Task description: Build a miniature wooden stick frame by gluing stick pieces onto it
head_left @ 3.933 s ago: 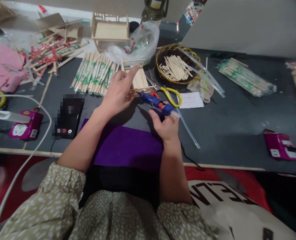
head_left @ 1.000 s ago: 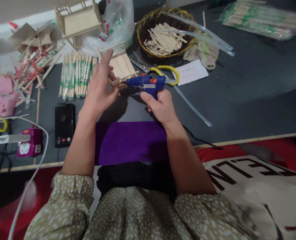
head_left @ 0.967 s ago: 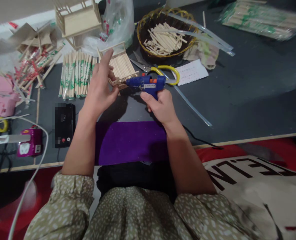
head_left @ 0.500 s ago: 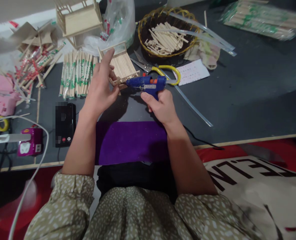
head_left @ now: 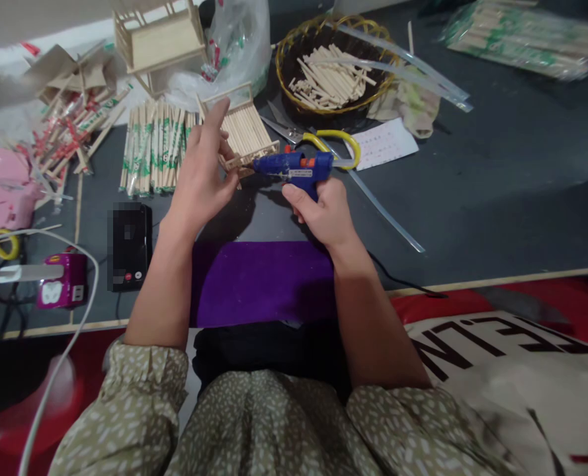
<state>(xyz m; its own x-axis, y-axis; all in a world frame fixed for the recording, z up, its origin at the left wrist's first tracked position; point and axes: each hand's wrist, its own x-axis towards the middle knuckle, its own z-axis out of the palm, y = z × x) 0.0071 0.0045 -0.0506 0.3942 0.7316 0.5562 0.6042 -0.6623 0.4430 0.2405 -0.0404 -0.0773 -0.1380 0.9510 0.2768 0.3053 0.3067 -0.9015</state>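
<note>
My right hand is wrapped round the handle of a blue hot glue gun, which points left. The gun's nozzle is at the near rail of a small model made of wooden sticks, with a slatted base and low railings. My left hand grips that model at its near left corner, thumb below and index finger raised; the other fingers are partly hidden. A clear glue stick juts from the back of the gun. Just behind lie scissors with yellow handles.
A wicker basket of cut sticks stands behind, near a larger wooden model. Wrapped chopsticks lie left, above a phone. A purple cloth covers the front edge. A loose glue stick and a paper lie right.
The whole view has shifted very slightly. Both hands, the glue gun and the stick model keep nearly the same positions relative to one another.
</note>
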